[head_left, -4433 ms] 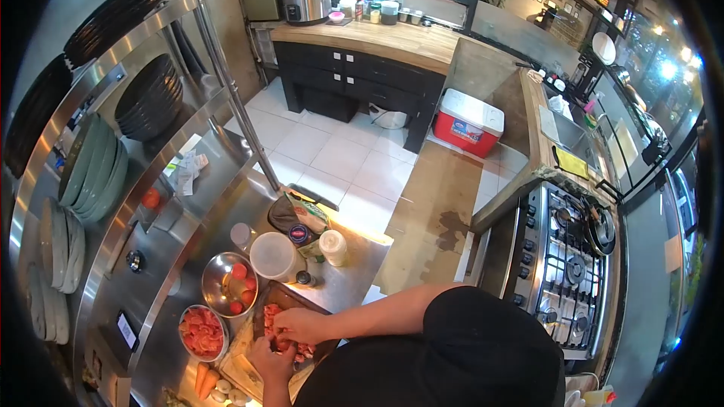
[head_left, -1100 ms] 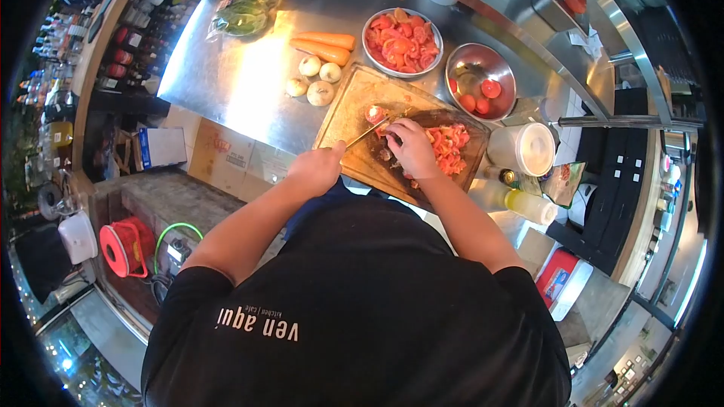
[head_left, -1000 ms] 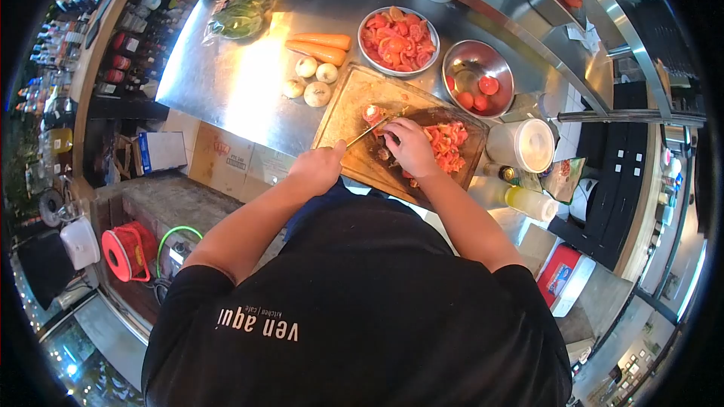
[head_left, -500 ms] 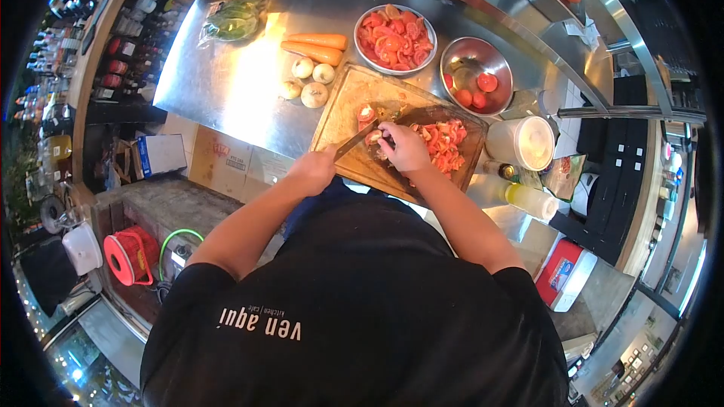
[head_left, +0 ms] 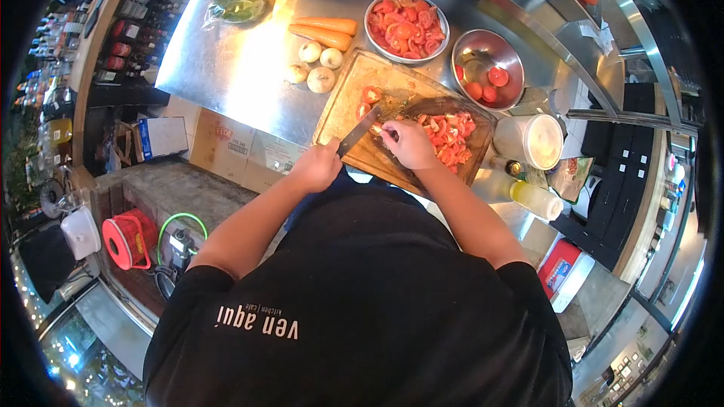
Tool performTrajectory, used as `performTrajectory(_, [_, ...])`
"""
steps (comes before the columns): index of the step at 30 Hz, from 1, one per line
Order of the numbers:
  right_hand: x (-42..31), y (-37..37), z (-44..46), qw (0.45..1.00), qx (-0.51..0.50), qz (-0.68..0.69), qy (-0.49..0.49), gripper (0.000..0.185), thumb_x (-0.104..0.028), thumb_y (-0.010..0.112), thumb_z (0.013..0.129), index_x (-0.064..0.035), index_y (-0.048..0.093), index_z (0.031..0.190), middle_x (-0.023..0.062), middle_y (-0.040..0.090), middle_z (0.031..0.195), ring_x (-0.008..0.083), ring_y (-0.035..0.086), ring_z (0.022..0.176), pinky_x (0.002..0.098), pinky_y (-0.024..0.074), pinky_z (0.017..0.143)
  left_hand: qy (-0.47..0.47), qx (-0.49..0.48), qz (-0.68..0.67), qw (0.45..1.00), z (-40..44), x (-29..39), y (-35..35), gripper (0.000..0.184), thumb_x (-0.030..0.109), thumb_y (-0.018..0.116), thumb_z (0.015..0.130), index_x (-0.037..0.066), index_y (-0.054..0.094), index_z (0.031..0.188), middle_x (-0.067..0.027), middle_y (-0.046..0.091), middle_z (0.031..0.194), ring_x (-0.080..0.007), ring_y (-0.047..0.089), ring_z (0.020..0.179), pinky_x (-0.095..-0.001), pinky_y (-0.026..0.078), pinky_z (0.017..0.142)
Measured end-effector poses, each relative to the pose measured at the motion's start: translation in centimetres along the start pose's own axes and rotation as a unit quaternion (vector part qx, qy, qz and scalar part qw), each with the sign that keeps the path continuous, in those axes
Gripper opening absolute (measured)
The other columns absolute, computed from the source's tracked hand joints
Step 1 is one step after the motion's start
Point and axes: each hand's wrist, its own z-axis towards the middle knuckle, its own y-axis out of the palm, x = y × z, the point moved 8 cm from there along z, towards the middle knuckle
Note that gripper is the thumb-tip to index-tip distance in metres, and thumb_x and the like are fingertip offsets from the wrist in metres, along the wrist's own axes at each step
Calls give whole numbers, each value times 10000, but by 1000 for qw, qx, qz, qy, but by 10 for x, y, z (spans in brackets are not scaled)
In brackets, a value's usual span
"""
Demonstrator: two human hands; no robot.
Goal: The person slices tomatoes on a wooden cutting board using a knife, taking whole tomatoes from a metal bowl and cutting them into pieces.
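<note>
My left hand is wrapped round the handle of a knife, its blade pointing up and right over the wooden cutting board. My right hand has its fingers curled down on a small tomato piece close to the blade; the fingers partly hide it. Beyond the knife, cut tomato pieces lie on the board. A heap of chopped tomato covers the board's right side, beside my right hand.
Behind the board stand a bowl of cut tomatoes and a metal bowl with several tomatoes. Carrots, onions and bagged greens lie left. A lidded tub and a squeeze bottle stand right.
The knife blade has swung to a steeper angle and shows more of its flat side. My right hand stays at the tomato piece. The whole view has shifted slightly.
</note>
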Motion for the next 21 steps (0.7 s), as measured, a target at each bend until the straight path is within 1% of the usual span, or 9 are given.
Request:
performTrajectory(1, [2, 2, 1, 1000, -11, -9, -2, 171, -228, 790, 979, -65, 804, 1033, 181, 789, 930, 398, 754, 886, 500, 598, 820, 0, 0, -1, 1000, 2, -1, 2, 259, 165, 583, 1053, -24, 557, 1227, -361, 724, 920, -593, 707, 932, -687, 540, 856])
performTrajectory(3, [3, 3, 1, 1000, -21, -18, -4, 170, -229, 791, 978, -66, 803, 1024, 181, 791, 935, 397, 754, 884, 501, 598, 818, 37, 23, -29, 999, 7, 1, 2, 254, 167, 587, 1046, -26, 571, 1210, -363, 723, 916, -594, 707, 930, -683, 540, 868])
performTrajectory(7, [7, 4, 0, 999, -34, -40, 10, 162, -232, 789, 977, -71, 803, 997, 177, 790, 934, 399, 749, 920, 514, 593, 843, 50, 25, -47, 997, 29, 4, 9, 250, 168, 590, 1039, -28, 574, 1194, -371, 724, 942, -594, 706, 950, -674, 545, 878])
performTrajectory(9, [11, 6, -2, 997, -40, -62, 9, 161, -233, 789, 976, -75, 806, 992, 175, 789, 933, 401, 747, 935, 517, 592, 855, 59, -10, -39, 997, 36, 6, 16, 264, 172, 588, 1037, -28, 576, 1210, -377, 724, 980, -589, 706, 978, -662, 551, 884])
performTrajectory(13, [15, 9, -4, 996, -39, -83, -2, 164, -234, 783, 974, -72, 805, 972, 173, 784, 924, 403, 741, 946, 523, 584, 893, 86, -25, -45, 995, 38, 6, 25, 269, 183, 584, 1043, -26, 579, 1211, -378, 725, 1009, -585, 706, 998, -652, 554, 891])
performTrajectory(15, [14, 9, -6, 995, -43, -94, -3, 165, -231, 779, 974, -68, 805, 964, 173, 784, 923, 402, 741, 943, 523, 582, 903, 68, -40, -48, 996, 31, 2, 29, 246, 175, 589, 1061, -18, 556, 1209, -364, 703, 962, -590, 691, 982, -648, 537, 854])
performTrajectory(18, [13, 5, -7, 994, -38, -101, 7, 166, -223, 773, 969, -59, 793, 953, 168, 783, 924, 408, 738, 942, 527, 579, 914, 38, -72, -29, 996, 3, 1, 17, 266, 195, 585, 1066, -9, 552, 1235, -358, 710, 975, -594, 690, 988, -651, 540, 868])
performTrajectory(19, [13, 4, -7, 995, -42, -85, 12, 160, -220, 774, 961, -61, 788, 978, 168, 781, 928, 410, 739, 954, 529, 580, 915, 38, -71, -28, 996, -5, -1, 13, 266, 195, 585, 1066, -9, 552, 1235, -358, 710, 975, -594, 690, 988, -651, 540, 868])
performTrajectory(21, [10, 5, -4, 997, -46, -67, 13, 161, -217, 775, 953, -64, 783, 1002, 167, 779, 932, 412, 739, 967, 530, 582, 916, -44, -135, 27, 990, -22, -20, 14, 299, 217, 583, 1072, 0, 543, 1273, -350, 740, 1012, -566, 711, 1031, -641, 555, 916])
